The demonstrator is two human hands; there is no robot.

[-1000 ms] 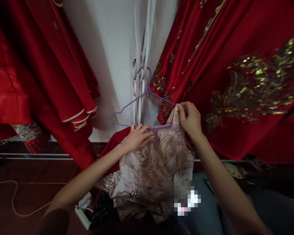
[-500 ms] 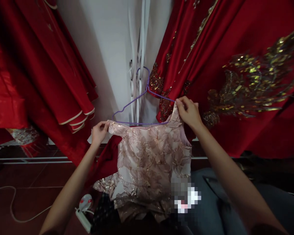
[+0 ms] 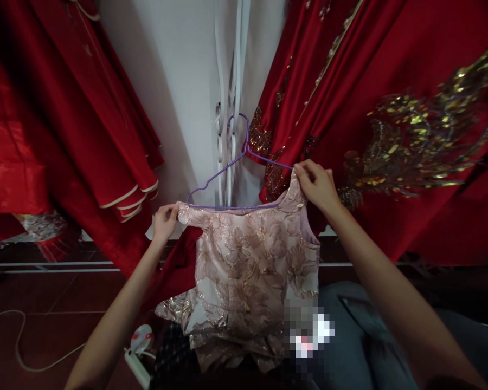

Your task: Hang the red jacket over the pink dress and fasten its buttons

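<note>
A sleeveless pink dress (image 3: 248,260) with a shiny gold flower pattern hangs spread between my hands, its lower part bunched near my lap. My left hand (image 3: 165,222) pinches its left shoulder strap at the tip. At the right strap, my right hand (image 3: 316,184) is closed on the cloth beside the end of a purple wire hanger (image 3: 228,167). The hanger's right arm reaches into that strap; its left end lies at the left strap, and I cannot tell whether it is inside. Its hook sits by the white straps.
Red garments (image 3: 101,108) hang on the left, and a red gown (image 3: 390,49) with gold sequins on the right. White straps (image 3: 232,65) run down the pale wall between them. A power strip (image 3: 137,368) and a white cable (image 3: 22,352) lie on the floor.
The view has shifted slightly. The hanger's left end now shows lower, against the left strap. Both hands keep hold of the straps, my right hand slightly farther right.
</note>
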